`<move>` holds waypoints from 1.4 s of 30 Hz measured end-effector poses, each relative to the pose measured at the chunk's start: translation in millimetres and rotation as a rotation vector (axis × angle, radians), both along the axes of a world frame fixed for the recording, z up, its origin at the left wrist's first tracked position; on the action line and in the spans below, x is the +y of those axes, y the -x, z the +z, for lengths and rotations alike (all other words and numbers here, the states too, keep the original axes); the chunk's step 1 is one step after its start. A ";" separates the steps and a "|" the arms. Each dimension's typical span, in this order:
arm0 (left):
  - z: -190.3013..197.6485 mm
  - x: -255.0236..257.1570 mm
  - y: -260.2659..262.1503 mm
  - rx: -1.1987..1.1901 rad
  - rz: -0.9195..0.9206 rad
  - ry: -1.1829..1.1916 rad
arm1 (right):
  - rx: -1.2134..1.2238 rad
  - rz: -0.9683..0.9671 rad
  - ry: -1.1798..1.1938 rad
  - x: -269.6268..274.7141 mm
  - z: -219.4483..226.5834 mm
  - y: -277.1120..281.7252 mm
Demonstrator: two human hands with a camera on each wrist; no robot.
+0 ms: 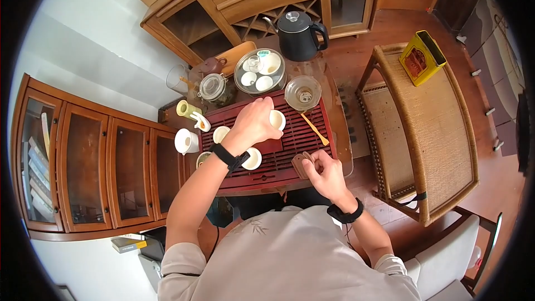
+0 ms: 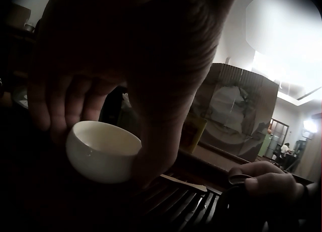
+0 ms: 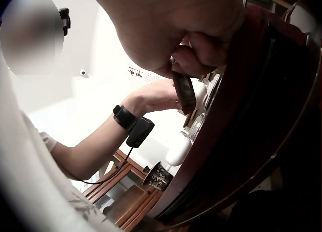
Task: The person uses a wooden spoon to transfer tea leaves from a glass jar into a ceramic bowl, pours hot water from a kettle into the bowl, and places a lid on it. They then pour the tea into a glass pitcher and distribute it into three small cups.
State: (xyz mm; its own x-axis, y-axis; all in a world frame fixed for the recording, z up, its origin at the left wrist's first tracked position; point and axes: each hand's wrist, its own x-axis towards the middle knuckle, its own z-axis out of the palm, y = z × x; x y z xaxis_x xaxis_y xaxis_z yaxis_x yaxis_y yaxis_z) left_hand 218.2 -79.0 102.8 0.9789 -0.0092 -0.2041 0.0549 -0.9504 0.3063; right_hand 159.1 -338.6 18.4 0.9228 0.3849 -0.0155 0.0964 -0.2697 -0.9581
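toward the far edge of the red slatted tray (image 1: 278,172), the left hand (image 1: 253,125) grips a round white cup (image 1: 277,120), beyond the right hand (image 1: 327,178) pinching a flat brown piece (image 1: 298,165).

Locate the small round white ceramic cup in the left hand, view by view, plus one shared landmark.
Head: the cup, just right of centre, above the dark red slatted tray.
Left wrist: the cup, left of centre, lower half.
Right wrist: probably the white shape right of centre, mostly hidden.
Landmark: left hand, in all three.

Parts of white cup (image 1: 277,120) and brown piece (image 3: 184,93), seemingly, behind the hands (image 1: 256,122) (image 1: 327,177).
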 end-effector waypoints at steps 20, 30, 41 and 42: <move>-28.8 8.4 -11.0 0.019 -0.019 0.004 | 0.070 -0.014 0.004 2.2 2.5 -1.8; 1.0 6.9 14.1 -0.061 -0.034 -0.021 | 0.082 -0.023 0.010 4.0 0.0 -2.5; 50.7 -7.1 120.9 -0.651 0.232 0.396 | 0.116 -0.019 0.030 6.2 2.5 -4.1; 44.8 -8.3 132.6 -0.654 0.265 0.454 | 0.122 -0.023 0.034 6.2 4.1 -3.3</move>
